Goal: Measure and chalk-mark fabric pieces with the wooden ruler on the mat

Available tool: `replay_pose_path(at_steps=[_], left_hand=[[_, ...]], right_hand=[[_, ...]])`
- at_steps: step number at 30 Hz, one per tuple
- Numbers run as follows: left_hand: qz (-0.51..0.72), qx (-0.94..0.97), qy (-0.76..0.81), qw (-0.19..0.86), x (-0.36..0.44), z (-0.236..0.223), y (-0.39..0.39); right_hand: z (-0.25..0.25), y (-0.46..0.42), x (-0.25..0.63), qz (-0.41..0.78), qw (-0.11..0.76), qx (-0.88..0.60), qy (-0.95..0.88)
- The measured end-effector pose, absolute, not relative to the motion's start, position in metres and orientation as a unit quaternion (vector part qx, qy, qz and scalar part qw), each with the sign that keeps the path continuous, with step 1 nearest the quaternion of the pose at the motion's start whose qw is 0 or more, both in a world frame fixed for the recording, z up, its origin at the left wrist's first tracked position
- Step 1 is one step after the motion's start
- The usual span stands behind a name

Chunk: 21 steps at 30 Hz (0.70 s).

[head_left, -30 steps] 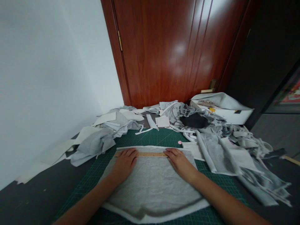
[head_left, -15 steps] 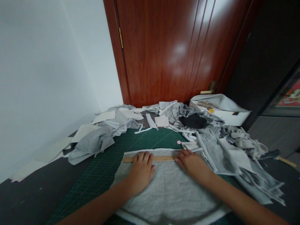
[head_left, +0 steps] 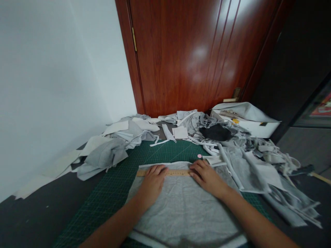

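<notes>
Grey cloth (head_left: 181,203), spread on the green cutting mat (head_left: 88,210), wooden ruler (head_left: 178,172) on it near the far edge; left hand (head_left: 152,182) laid flat over the ruler's left part, fingers close together; right hand (head_left: 207,176) at its right end, fingers bent, whether clamped or pressing, cannot tell; pink disc (head_left: 199,156) beyond the cloth

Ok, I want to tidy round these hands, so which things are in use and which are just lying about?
In use:
- wooden ruler, under left hand and right hand
- grey cloth, beneath it
- green cutting mat

Apparently lying about:
- left-hand fabric heap
- black piece
- white box
- pink disc
</notes>
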<state>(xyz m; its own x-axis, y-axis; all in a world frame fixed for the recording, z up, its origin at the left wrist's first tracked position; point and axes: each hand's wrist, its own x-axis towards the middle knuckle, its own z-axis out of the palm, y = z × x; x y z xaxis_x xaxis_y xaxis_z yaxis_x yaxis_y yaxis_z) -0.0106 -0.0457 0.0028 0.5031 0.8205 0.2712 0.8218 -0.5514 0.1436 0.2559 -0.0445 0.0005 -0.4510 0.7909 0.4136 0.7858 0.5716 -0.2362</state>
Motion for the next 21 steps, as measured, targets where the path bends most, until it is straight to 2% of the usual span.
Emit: replay_pose_path(at_steps=[5, 13, 21], left_hand=[[-0.149, -0.859, -0.489, 0.013, -0.012, 0.005, -0.048], [-0.162, -0.86, -0.484, 0.025, -0.014, 0.004, -0.046], [-0.185, -0.881, -0.436, -0.001, -0.014, 0.002, -0.046]], right_hand=[[0.003, -0.041, 0.266, 0.055, 0.26, -0.436, -0.86], [0.004, -0.044, 0.26, 0.042, 0.256, -0.465, -0.846], [0.013, -0.043, 0.272, 0.044, 0.208, -0.474, -0.854]])
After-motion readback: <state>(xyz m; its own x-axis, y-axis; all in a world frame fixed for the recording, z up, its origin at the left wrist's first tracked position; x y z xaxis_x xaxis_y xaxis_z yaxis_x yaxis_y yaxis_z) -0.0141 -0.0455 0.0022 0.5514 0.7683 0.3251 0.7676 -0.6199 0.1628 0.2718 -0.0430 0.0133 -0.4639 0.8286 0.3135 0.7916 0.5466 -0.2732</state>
